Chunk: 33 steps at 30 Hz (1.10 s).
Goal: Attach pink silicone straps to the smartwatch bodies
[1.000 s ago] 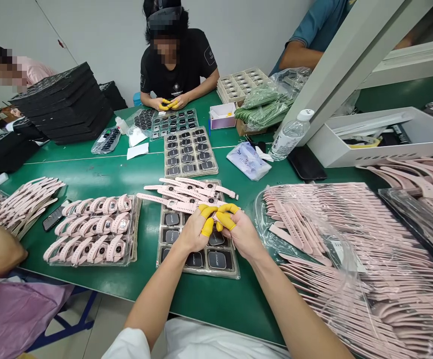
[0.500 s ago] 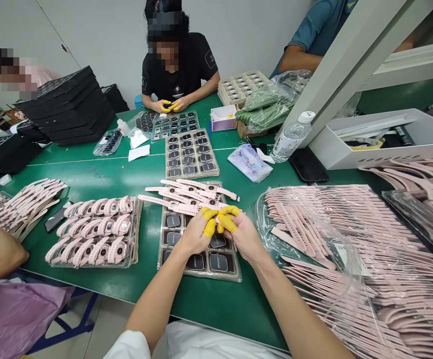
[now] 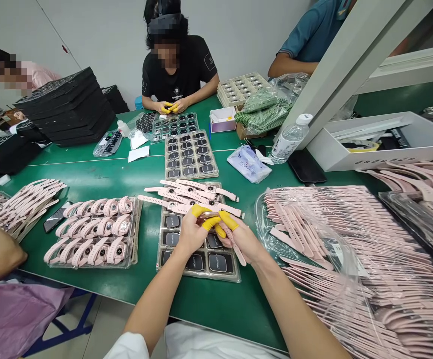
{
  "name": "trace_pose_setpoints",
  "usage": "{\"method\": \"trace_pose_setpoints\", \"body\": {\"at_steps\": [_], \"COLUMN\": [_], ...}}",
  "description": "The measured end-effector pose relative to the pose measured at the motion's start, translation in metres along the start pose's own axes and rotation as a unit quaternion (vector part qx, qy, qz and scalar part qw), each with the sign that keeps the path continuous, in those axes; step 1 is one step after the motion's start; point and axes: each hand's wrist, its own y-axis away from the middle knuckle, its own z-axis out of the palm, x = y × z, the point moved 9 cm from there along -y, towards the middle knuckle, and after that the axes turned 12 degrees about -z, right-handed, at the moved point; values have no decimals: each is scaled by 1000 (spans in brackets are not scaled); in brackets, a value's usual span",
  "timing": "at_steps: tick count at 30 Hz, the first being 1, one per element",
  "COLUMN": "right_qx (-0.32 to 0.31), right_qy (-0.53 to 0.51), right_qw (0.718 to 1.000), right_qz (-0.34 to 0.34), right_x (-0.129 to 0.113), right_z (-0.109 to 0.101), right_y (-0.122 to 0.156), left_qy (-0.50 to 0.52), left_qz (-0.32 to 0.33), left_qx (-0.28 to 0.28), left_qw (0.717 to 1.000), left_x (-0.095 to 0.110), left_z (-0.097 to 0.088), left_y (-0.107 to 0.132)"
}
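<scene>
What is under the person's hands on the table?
Under the left hand and right hand lies a plastic tray of black watch bodies; the slots beneath the palms are hidden.

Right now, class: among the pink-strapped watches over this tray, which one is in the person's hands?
The pink strap held between the left hand and right hand, its end hanging below them; the others lie on the tray's top.

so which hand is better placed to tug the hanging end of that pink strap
Probably the right hand: the hanging pink silicone strap end lies against it, while the left hand sits farther off.
</scene>
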Motion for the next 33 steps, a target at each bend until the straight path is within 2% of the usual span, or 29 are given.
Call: {"method": "trace_pose_setpoints", "body": {"at_steps": [4,6,8,12,16,22,25,27,29,33], "right_qx": [-44,-65,-77,-80,-77,-129,-144,-155,-168,-159], "right_qy": [-28,-18,-3,-2,-31,-97,-109,-105,-90,-43], "right_qw": [996,994,993,995,995,982,975,971,969,973], "right_qz": [71,85,88,63,52,103,131,146,155,164], "right_x": [6,4,2,-4,0,14,18,20,22,22], "right_z": [12,17,18,16,14,23,23,22,23,19], "right_y": [6,9,11,11,9,12,14,16,17,19], "left_qy": [73,113,101,-3,-14,38,93,135,186,288], "left_qz": [4,-15,-7,62,96,28,-16,-40,-52,-43], "left_qx": [51,75,96,73,57,25,32,69,134,278], "left_qw": [996,991,990,995,994,999,995,988,972,915], "left_x": [-1,-7,-7,9,19,7,-2,-8,-11,-16], "left_z": [-11,-17,-22,-20,-20,-13,-13,-22,-41,-88], "left_y": [0,2,4,6,4,1,0,-3,-7,-9]}}
